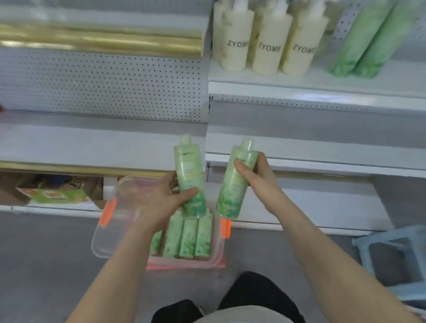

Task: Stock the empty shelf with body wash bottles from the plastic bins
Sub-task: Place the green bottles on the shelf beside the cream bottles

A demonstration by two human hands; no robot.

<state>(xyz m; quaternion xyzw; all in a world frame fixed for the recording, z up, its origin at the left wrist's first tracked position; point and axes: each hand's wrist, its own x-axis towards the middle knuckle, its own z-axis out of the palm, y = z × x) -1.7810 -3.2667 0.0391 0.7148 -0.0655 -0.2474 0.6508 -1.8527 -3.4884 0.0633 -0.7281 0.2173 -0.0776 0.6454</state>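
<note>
Left hand: the left hand [165, 193] grips a green body wash bottle [189, 168] by its lower half, thumb across the front, cap pointing up; the bottle is upright and held above the bin.
Right hand: the right hand [258, 180] is wrapped round the upper body of a second green bottle [231, 198], which tilts with its cap toward the right and sits just beside the first, not touching it.
Bin: a clear plastic bin [104, 239] with orange latches [107, 213] stands on the grey floor in front of the shelving, under both hands.
Stock in bin: more green bottles [188, 238] are packed side by side along its near right side.
Empty shelf: the white shelf [330, 130] in the right bay runs just behind the raised bottles.
Shelf above: cream ZYOME pump bottles [266, 39] stand in a row, with green bottles [364, 37] to their right.
Floor, right: a pale blue stool [364, 246].
</note>
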